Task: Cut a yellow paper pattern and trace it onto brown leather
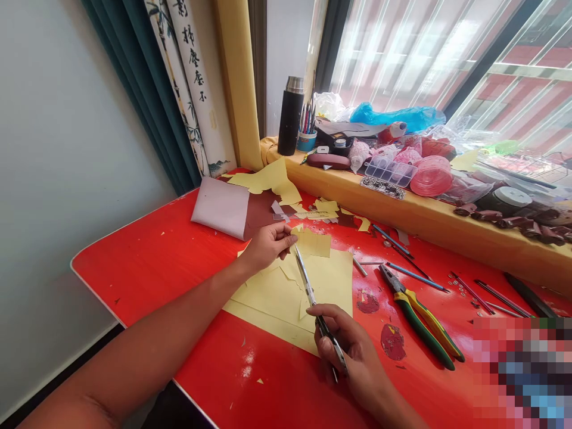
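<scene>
My right hand [346, 348] is closed around the handles of a pair of scissors [308, 283], whose blades point up and away toward my left hand. Between thumb and fingers, my left hand [272, 241] pinches the left end of a small yellow paper piece [315, 243] with a jagged top edge. The blade tips lie close to the held end of that piece; whether they touch it I cannot tell. Underneath, larger yellow paper sheets [277, 298] lie stacked on the red table, with loose cut bits on top.
Pliers with green and yellow handles [424, 319] lie at the right, near blue pencil-like sticks [417, 277]. Yellow scraps [268, 179] and a mauve sheet [221, 205] are at the back. A black flask [291, 116] and a plastic compartment box [391, 171] stand on the windowsill.
</scene>
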Demonstrator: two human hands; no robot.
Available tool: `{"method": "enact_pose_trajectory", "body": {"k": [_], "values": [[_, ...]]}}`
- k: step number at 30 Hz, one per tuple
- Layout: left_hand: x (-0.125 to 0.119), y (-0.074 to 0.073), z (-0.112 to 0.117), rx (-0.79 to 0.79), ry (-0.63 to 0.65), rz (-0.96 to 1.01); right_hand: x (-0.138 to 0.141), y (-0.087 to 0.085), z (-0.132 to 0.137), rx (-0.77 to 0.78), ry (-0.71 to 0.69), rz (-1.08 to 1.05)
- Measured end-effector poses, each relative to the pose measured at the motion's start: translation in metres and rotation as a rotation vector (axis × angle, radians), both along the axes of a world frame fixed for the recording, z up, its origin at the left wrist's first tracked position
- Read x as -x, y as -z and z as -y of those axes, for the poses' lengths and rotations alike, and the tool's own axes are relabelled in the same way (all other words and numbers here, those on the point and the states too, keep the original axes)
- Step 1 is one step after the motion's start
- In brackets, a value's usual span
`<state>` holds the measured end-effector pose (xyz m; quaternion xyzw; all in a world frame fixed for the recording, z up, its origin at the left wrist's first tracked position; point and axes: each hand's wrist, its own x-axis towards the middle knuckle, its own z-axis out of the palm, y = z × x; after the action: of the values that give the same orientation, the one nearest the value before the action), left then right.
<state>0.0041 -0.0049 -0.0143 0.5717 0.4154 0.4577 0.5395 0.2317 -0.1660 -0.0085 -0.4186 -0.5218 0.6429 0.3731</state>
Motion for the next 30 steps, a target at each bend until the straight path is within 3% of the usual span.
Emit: {"method": "enact_pose_trajectory", "body": {"k": [30], "values": [[0.0006, 0.0031, -0.0016, 0.015, 0.009, 0.002, -0.0005, 0.0035, 0.0011, -0.002, 0.006, -0.004]]}}
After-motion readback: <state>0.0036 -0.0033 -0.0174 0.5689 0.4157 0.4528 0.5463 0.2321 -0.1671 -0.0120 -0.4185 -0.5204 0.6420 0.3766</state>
